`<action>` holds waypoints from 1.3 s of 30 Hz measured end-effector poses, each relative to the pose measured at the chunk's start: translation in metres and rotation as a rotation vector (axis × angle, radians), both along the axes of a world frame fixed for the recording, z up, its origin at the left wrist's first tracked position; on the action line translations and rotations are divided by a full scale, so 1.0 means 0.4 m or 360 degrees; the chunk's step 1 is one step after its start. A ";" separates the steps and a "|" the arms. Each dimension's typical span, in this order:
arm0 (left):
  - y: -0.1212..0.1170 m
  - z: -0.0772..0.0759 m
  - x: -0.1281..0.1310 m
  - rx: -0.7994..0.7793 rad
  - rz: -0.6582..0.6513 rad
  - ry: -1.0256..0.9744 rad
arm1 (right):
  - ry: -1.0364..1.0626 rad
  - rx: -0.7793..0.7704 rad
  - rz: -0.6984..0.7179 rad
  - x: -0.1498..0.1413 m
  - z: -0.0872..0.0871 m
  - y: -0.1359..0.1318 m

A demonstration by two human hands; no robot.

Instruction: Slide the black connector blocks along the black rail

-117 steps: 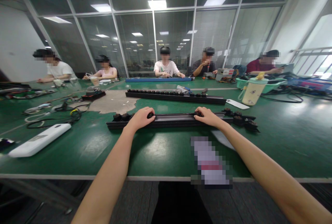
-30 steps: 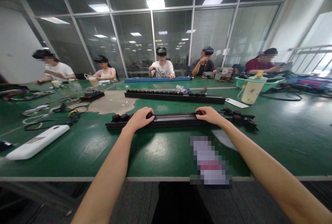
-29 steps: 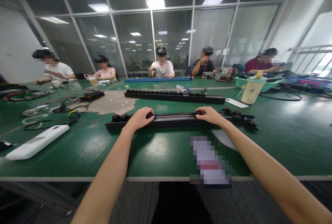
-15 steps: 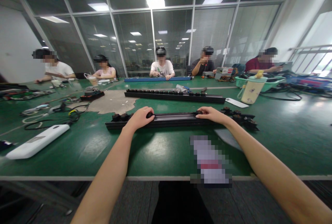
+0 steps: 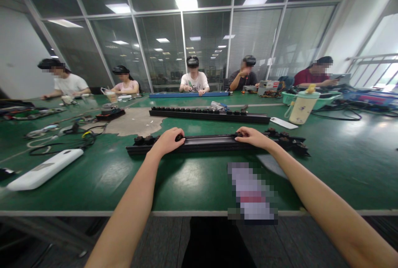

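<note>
A long black rail (image 5: 207, 147) lies crosswise on the green table in front of me, its middle stretch of channel bare. My left hand (image 5: 168, 141) is closed around a dark knob-like piece (image 5: 179, 137) on the rail, left of the middle. To the right, my right hand (image 5: 252, 137) pinches another small dark piece (image 5: 239, 134) at the channel. Similar black pieces (image 5: 144, 139) sit at the rail's left end, and more (image 5: 284, 137) are bunched at the right end, partly behind my right wrist. My fingers hide much of both held pieces.
Farther back lies a second black rail (image 5: 208, 115) lined with dark pieces. A blurred-out phone-like object (image 5: 253, 193) is near the front edge. A white device (image 5: 46, 168) and cables (image 5: 88, 137) lie left; a white phone (image 5: 283, 123) and bottle (image 5: 304, 108) stand right. Several people sit opposite.
</note>
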State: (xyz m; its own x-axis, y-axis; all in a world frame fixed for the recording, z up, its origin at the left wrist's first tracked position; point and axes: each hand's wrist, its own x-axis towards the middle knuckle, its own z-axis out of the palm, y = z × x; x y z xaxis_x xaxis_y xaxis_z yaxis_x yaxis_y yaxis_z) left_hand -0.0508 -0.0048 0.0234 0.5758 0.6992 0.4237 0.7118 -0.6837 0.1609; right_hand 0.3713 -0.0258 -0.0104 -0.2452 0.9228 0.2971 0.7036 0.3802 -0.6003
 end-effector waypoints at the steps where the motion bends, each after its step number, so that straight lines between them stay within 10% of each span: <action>1: 0.000 -0.001 0.000 0.0000 0.0003 0.0003 | -0.0003 0.0003 0.0004 0.000 0.000 -0.001; 39: -0.002 0.001 0.001 0.0006 0.0013 -0.0008 | -0.0033 0.0021 -0.0036 0.007 0.014 -0.012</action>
